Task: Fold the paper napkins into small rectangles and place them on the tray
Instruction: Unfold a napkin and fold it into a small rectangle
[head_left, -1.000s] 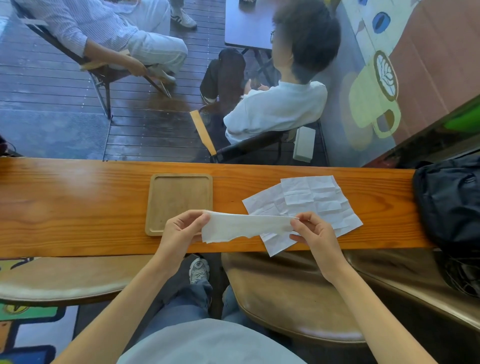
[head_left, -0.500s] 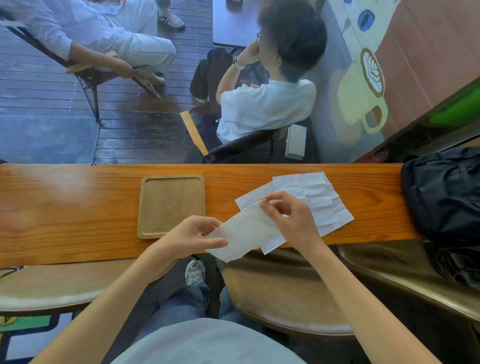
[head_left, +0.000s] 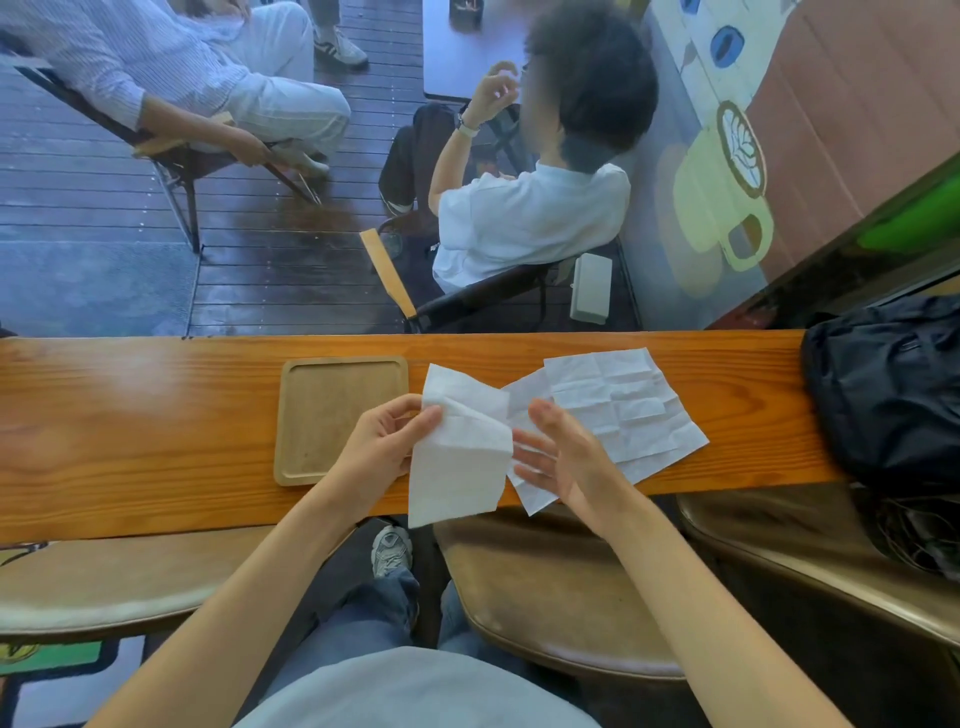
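My left hand pinches the left edge of a half-folded white napkin that hangs upright over the counter's near edge. My right hand hovers just right of it, fingers spread, holding nothing. Behind that hand lie flat, creased white napkins spread on the wood. An empty square wooden tray sits to the left of my left hand.
The narrow wooden counter runs left to right. A black bag rests on its right end. Brown stool seats sit below the near edge. Beyond the glass, two people sit on chairs.
My right hand has let go of the napkin and opened. The left hand has turned the folded napkin from a horizontal strip to hang upright.
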